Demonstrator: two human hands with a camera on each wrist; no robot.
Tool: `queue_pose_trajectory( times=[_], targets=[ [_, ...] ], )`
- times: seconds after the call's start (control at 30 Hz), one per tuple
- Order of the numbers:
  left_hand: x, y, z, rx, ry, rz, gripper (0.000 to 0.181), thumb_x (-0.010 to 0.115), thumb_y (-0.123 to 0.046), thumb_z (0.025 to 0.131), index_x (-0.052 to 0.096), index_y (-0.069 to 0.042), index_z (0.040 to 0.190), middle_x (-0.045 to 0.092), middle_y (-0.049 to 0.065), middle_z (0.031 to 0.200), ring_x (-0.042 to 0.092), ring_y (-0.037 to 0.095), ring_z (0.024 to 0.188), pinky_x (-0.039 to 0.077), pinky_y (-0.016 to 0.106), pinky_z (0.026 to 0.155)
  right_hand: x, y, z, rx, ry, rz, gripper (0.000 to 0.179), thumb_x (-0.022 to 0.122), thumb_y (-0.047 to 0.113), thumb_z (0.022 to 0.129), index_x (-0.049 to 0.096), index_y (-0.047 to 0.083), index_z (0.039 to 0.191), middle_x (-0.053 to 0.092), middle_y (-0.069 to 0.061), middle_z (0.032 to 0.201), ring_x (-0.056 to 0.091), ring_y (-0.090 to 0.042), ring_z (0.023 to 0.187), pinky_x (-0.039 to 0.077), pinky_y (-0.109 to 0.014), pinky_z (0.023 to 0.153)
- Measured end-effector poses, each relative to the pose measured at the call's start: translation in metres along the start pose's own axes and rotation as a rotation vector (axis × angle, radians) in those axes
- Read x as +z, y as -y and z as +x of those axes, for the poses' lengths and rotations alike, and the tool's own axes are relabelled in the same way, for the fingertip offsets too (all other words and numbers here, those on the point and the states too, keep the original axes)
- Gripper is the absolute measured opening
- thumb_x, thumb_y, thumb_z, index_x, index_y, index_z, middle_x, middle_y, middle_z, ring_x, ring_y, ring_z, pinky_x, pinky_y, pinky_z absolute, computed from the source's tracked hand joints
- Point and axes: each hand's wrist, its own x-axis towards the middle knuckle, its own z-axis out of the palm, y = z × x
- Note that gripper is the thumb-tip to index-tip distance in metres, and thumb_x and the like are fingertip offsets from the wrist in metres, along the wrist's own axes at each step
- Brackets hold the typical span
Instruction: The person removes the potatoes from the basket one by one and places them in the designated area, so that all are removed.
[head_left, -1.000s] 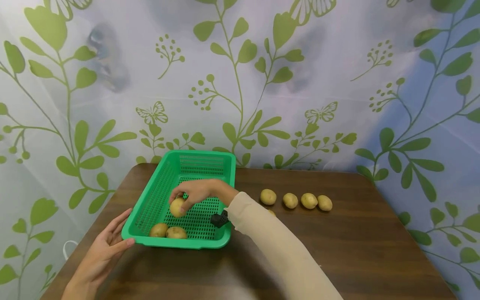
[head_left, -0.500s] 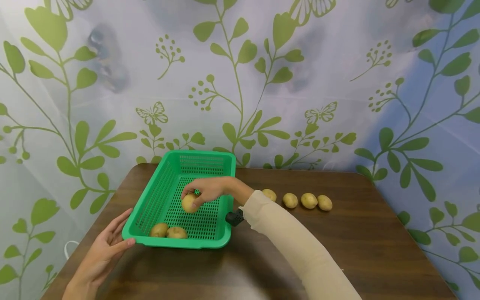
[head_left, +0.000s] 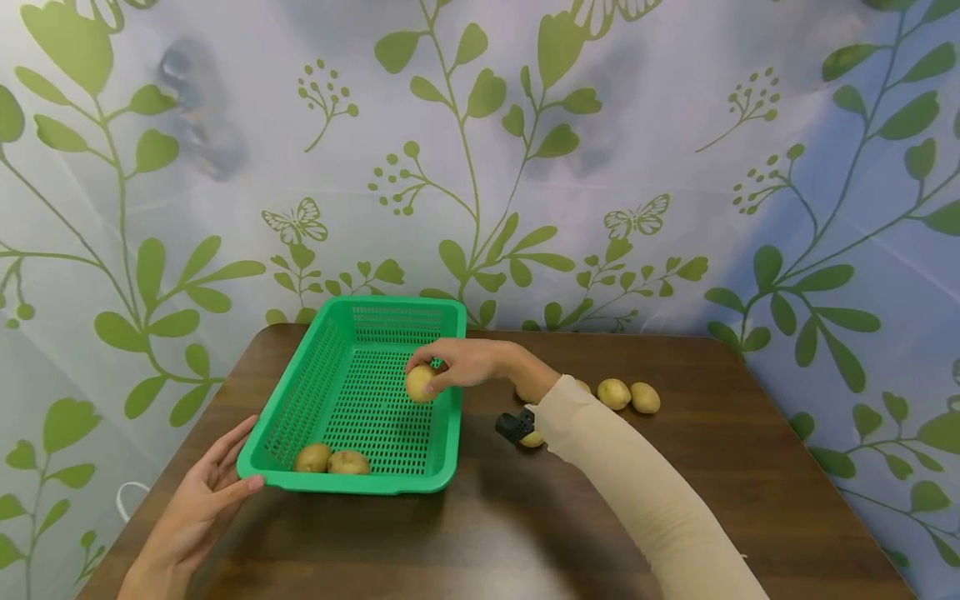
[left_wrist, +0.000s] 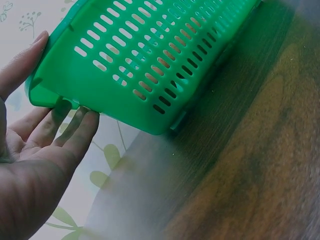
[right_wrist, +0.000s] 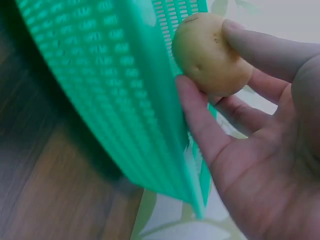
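Note:
A green plastic basket [head_left: 352, 483] with slotted walls stands on the table's left half. My left hand [head_left: 198, 508] grips its near left corner by the rim, fingers under the lip in the left wrist view. Thumb and fingers of my right hand [head_left: 476, 362] pinch a potato [head_left: 422, 384] at the basket's right side, near the height of the rim. In the right wrist view that pale potato [right_wrist: 212, 55] overlaps the basket's edge. Two more potatoes, one round [head_left: 312, 457] and one longer [head_left: 348, 462], lie inside against the near wall.
On the brown table [head_left: 750, 467], right of the basket, several potatoes lie in a row, including one potato [head_left: 614, 393] beside the end potato [head_left: 645, 397]. My right forearm and the black wrist camera [head_left: 514, 426] partly cover others. A leaf-patterned curtain [head_left: 480, 167] hangs behind.
My right hand has moved right with the potato, from over the basket's middle to its right wall. The left hand keeps its grip on the corner. The head view has shifted slightly.

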Motion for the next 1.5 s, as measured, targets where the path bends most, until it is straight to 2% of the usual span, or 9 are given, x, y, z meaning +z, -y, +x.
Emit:
queue_pose_trajectory(
  times=[0.17,0.37,0.53,0.7,0.87,1.0,1.23,1.4,1.5],
  targets=[
    [-0.001,-0.001,-0.001,-0.005,-0.001,-0.009,0.074,0.041,0.023,0.100,0.022,-0.008,0.165,0.042,0.001,0.160,0.056,0.018,0.132,0.050,0.029,0.102,-0.007,-0.010,-0.018,0.023,-0.051,0.027,0.042,0.063,0.017,0.106,0.054,0.008,0.146,0.057,-0.003,0.134,0.061,-0.019,0.114,0.053,-0.035,0.093],
    [-0.001,-0.001,-0.001,-0.007,-0.003,-0.011,0.074,0.041,0.023,0.100,0.022,-0.008,0.165,0.043,0.001,0.159,0.057,0.019,0.132,0.050,0.029,0.102,-0.014,-0.019,-0.042,0.022,-0.086,0.020,0.043,0.062,0.016,0.106,0.053,0.007,0.147,0.062,-0.002,0.126,0.063,-0.021,0.109,0.053,-0.034,0.088],
    [0.000,0.001,0.000,-0.001,0.002,-0.017,0.074,0.041,0.023,0.100,0.022,-0.007,0.165,0.044,0.001,0.159,0.057,0.018,0.131,0.050,0.029,0.102,-0.017,-0.030,-0.062,0.028,-0.109,0.034,0.043,0.061,0.018,0.107,0.053,0.006,0.147,0.064,-0.001,0.124,0.062,-0.021,0.107,0.053,-0.041,0.091],
    [0.001,0.002,0.000,-0.006,0.003,-0.014,0.074,0.041,0.023,0.100,0.023,-0.008,0.164,0.043,0.001,0.159,0.057,0.018,0.131,0.050,0.029,0.102,-0.018,-0.044,-0.085,0.030,-0.133,-0.012,0.043,0.060,0.022,0.107,0.053,0.008,0.147,0.061,-0.002,0.131,0.061,-0.022,0.108,0.049,-0.048,0.096],
    [0.001,0.001,0.000,-0.002,-0.006,-0.012,0.074,0.042,0.023,0.100,0.024,-0.008,0.164,0.043,0.001,0.159,0.056,0.018,0.131,0.050,0.029,0.102,-0.016,-0.058,-0.109,0.072,-0.163,-0.028,0.041,0.061,0.025,0.107,0.054,0.012,0.145,0.057,-0.001,0.140,0.059,-0.021,0.113,0.048,-0.046,0.098],
    [0.001,0.001,0.000,0.000,-0.003,-0.016,0.074,0.041,0.023,0.099,0.024,-0.008,0.164,0.044,0.001,0.159,0.056,0.018,0.132,0.050,0.029,0.102,-0.011,-0.068,-0.127,0.112,-0.175,0.023,0.041,0.060,0.026,0.108,0.053,0.012,0.146,0.060,-0.002,0.132,0.061,-0.024,0.110,0.048,-0.046,0.096],
    [0.002,0.000,-0.002,-0.017,-0.014,-0.014,0.074,0.041,0.023,0.100,0.024,-0.009,0.164,0.043,0.001,0.159,0.056,0.017,0.131,0.051,0.029,0.101,-0.004,-0.081,-0.152,0.133,-0.201,0.006,0.044,0.061,0.025,0.107,0.052,0.006,0.147,0.064,-0.001,0.120,0.061,-0.027,0.106,0.048,-0.048,0.093],
    [0.003,-0.001,-0.002,-0.025,-0.021,-0.017,0.074,0.041,0.022,0.100,0.024,-0.010,0.164,0.044,0.000,0.158,0.058,0.016,0.130,0.052,0.029,0.100,0.005,-0.089,-0.168,0.168,-0.217,0.093,0.049,0.062,0.024,0.107,0.049,0.004,0.150,0.064,-0.003,0.119,0.060,-0.028,0.114,0.050,-0.047,0.094],
    [0.003,-0.002,-0.002,-0.028,-0.024,-0.013,0.073,0.042,0.022,0.100,0.025,-0.010,0.164,0.045,0.000,0.158,0.058,0.015,0.129,0.052,0.029,0.099,0.011,-0.096,-0.178,0.185,-0.226,0.162,0.050,0.062,0.022,0.107,0.048,0.003,0.151,0.064,-0.006,0.121,0.061,-0.031,0.114,0.051,-0.052,0.095]
  ],
)
